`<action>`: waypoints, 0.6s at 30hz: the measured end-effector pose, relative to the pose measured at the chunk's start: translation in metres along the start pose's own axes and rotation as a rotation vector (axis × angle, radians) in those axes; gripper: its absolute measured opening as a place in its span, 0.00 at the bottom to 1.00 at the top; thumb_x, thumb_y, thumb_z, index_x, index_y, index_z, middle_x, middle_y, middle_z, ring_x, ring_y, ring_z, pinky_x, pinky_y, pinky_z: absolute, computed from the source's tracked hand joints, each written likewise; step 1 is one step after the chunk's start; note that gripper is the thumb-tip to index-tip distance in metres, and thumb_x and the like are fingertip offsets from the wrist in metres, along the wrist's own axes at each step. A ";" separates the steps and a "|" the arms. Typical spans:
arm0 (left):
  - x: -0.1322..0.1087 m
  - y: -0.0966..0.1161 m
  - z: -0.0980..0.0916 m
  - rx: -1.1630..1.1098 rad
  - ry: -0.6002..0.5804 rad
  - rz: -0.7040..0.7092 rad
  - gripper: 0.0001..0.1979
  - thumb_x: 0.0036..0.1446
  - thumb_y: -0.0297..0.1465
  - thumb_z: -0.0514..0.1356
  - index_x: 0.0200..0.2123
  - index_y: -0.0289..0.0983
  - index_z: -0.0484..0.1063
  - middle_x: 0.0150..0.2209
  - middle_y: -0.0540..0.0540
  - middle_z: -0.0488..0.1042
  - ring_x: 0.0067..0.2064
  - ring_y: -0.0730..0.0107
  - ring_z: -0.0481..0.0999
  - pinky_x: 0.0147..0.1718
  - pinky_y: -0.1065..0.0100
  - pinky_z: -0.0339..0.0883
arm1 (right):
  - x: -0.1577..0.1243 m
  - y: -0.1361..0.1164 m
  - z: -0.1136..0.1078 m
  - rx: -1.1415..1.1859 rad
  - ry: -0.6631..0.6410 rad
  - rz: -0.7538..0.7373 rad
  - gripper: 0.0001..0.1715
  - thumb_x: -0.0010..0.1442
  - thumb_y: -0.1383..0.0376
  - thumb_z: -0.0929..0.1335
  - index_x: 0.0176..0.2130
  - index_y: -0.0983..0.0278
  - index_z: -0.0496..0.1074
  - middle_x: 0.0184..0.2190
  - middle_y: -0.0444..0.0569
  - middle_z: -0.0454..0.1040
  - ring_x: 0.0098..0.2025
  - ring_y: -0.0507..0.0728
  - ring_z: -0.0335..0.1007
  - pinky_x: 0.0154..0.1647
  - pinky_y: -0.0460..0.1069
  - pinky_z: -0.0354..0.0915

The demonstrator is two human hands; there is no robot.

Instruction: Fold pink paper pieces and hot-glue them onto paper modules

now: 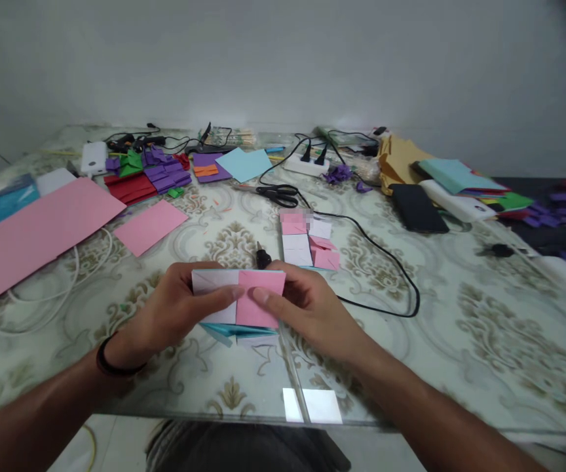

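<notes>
Near the table's point(460, 367) front edge, the left hand point(165, 318) and right hand point(307, 308) pinched a folded pink-and-white paper piece point(244, 298) between thumbs and fingers. Beyond it lay folded pieces point(307, 242), then scissors point(278, 193); bare tabletop opened rightward.

Bare forearms, no sleeves; a dark band point(116, 362) circles the left wrist.

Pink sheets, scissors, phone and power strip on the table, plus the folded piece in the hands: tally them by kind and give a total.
Flat pink sheets: 2, a large one and a small one
Scissors: 1
Black phone: 1
White power strip: 1
Folded paper piece, held by left hand and right hand: 1
Total: 6
</notes>
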State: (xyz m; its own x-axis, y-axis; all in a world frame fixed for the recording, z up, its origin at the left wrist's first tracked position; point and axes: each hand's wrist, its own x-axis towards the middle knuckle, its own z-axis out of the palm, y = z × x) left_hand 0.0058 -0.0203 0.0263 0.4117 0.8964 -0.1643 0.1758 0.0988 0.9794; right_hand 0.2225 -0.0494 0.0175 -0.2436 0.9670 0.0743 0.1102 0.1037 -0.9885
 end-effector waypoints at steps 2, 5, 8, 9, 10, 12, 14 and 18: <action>-0.003 0.001 0.001 0.088 -0.026 0.028 0.16 0.60 0.40 0.68 0.26 0.36 0.72 0.22 0.55 0.62 0.24 0.77 0.58 0.22 0.73 0.51 | 0.000 -0.002 0.000 -0.015 0.012 -0.011 0.14 0.66 0.54 0.72 0.35 0.61 0.75 0.28 0.43 0.71 0.29 0.52 0.65 0.28 0.48 0.60; -0.006 0.004 0.004 0.184 -0.081 0.054 0.16 0.62 0.39 0.67 0.26 0.36 0.71 0.22 0.55 0.58 0.24 0.77 0.54 0.21 0.72 0.47 | 0.000 -0.003 0.002 -0.037 0.034 -0.044 0.10 0.65 0.57 0.73 0.35 0.60 0.76 0.30 0.44 0.75 0.32 0.53 0.67 0.30 0.49 0.61; -0.007 0.006 0.006 0.234 -0.104 0.066 0.17 0.62 0.38 0.66 0.25 0.36 0.69 0.22 0.56 0.56 0.24 0.77 0.52 0.21 0.73 0.46 | 0.000 -0.003 0.004 -0.051 0.061 -0.087 0.09 0.64 0.61 0.72 0.32 0.61 0.76 0.30 0.44 0.77 0.32 0.54 0.69 0.32 0.49 0.62; -0.007 0.007 0.006 0.241 -0.107 0.067 0.17 0.62 0.37 0.66 0.25 0.36 0.69 0.22 0.56 0.56 0.24 0.77 0.52 0.21 0.73 0.46 | -0.001 -0.003 0.005 -0.049 0.072 -0.102 0.09 0.64 0.62 0.72 0.31 0.61 0.76 0.29 0.44 0.77 0.31 0.53 0.70 0.32 0.49 0.62; -0.007 0.007 0.007 0.239 -0.113 0.064 0.17 0.62 0.38 0.66 0.25 0.36 0.69 0.22 0.56 0.56 0.24 0.77 0.52 0.21 0.73 0.46 | -0.001 -0.003 0.005 -0.043 0.078 -0.112 0.09 0.64 0.63 0.72 0.31 0.61 0.75 0.28 0.44 0.77 0.31 0.53 0.70 0.32 0.49 0.62; -0.007 0.007 0.006 0.213 -0.134 0.044 0.16 0.63 0.39 0.66 0.26 0.36 0.71 0.22 0.55 0.57 0.24 0.77 0.53 0.21 0.73 0.47 | -0.001 -0.005 0.006 -0.018 0.068 -0.111 0.09 0.63 0.63 0.72 0.30 0.61 0.74 0.27 0.43 0.75 0.30 0.53 0.69 0.31 0.49 0.62; -0.007 0.007 0.005 0.165 -0.166 0.016 0.15 0.62 0.40 0.66 0.28 0.36 0.74 0.23 0.55 0.59 0.24 0.77 0.55 0.21 0.74 0.48 | -0.001 -0.007 0.006 0.018 0.024 -0.085 0.09 0.64 0.64 0.71 0.30 0.61 0.72 0.27 0.43 0.74 0.30 0.53 0.68 0.32 0.49 0.62; -0.006 0.004 0.003 0.062 -0.235 -0.059 0.13 0.60 0.40 0.69 0.32 0.36 0.77 0.25 0.53 0.66 0.26 0.76 0.61 0.23 0.74 0.54 | -0.001 -0.010 0.005 0.079 -0.045 -0.027 0.09 0.64 0.64 0.70 0.31 0.61 0.71 0.27 0.42 0.71 0.30 0.52 0.65 0.32 0.48 0.60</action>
State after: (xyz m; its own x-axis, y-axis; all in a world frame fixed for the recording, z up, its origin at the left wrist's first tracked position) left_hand 0.0069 -0.0269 0.0308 0.5945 0.7639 -0.2512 0.2573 0.1153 0.9594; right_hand 0.2169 -0.0529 0.0269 -0.2886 0.9525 0.0968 0.0268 0.1091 -0.9937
